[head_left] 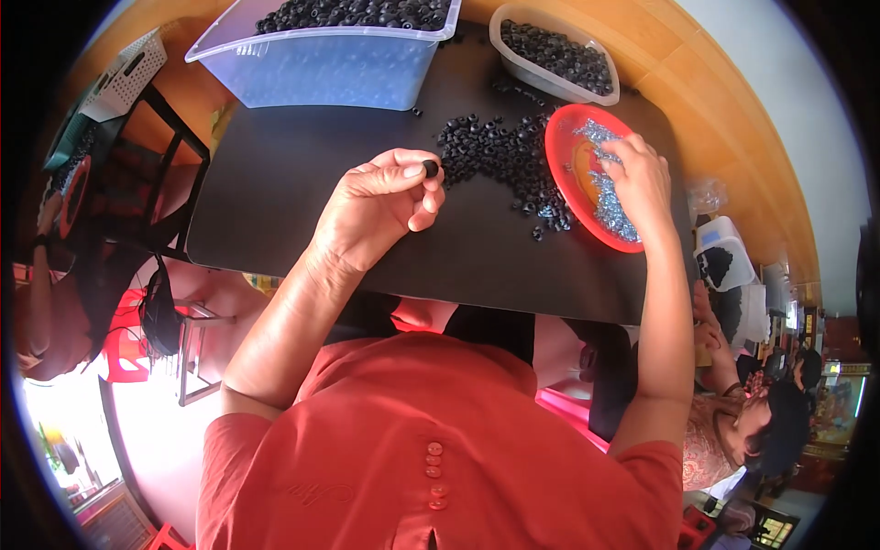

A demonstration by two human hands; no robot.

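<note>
My left hand [362, 206] is raised above the near middle of the table, pinching a small round black plastic piece [430, 169] between thumb and forefinger. At the right, my right hand [644, 188] reaches over a red oval plate [561, 151], its fingertips bent together down among small shiny silver metal pieces [612, 209]. Whether a piece is between those fingertips is hidden. A loose pile of black plastic pieces [500, 147] lies between my hands, spreading up to the plate's left edge. A few silver pieces lie among its near right part.
A large clear bin [321, 73] of black pieces stands at the far left of the dark table [266, 183]. Behind the plate is a smaller clear tub [555, 87] of black pieces. Other people sit at the right [733, 426] and left [41, 312].
</note>
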